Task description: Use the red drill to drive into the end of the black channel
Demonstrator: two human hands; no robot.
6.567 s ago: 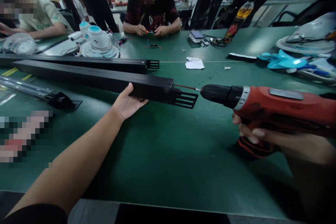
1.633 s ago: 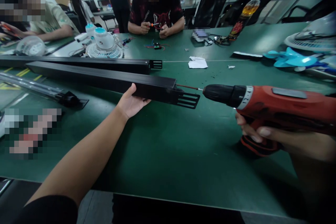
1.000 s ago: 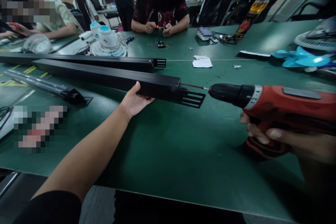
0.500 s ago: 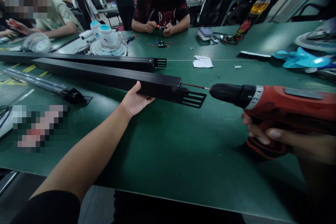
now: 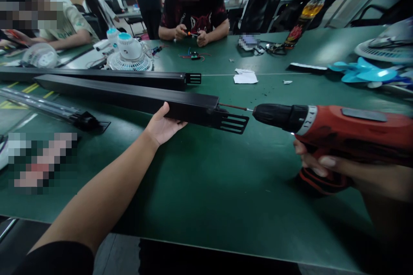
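My left hand [image 5: 164, 126] is wrapped round the near side of a long black rectangular tube [image 5: 135, 96], thumb up on its side and fingers underneath. A slotted black bracket [image 5: 234, 123] sticks out of the tube's right end. At the right, my right hand [image 5: 322, 163] grips the handle of a red and black cordless drill [image 5: 348, 126], its chuck pointing left. From the chuck a thin reddish-brown rod [image 5: 234, 106] reaches to the tube's end; exactly where its tip sits is hidden.
A second black tube [image 5: 129, 76] lies behind, and a clear-sided strip [image 5: 48, 105] lies left on the green table [image 5: 200, 197]. White paper [image 5: 245, 76], blue fan blades [image 5: 364, 71], small fans [image 5: 129, 51] and a bottle [image 5: 300, 25] stand farther back. A person [image 5: 193, 13] sits opposite.
The whole view has shifted slightly, so things appear a little farther left. Both hands keep their hold, and the rod still spans from drill to tube end.
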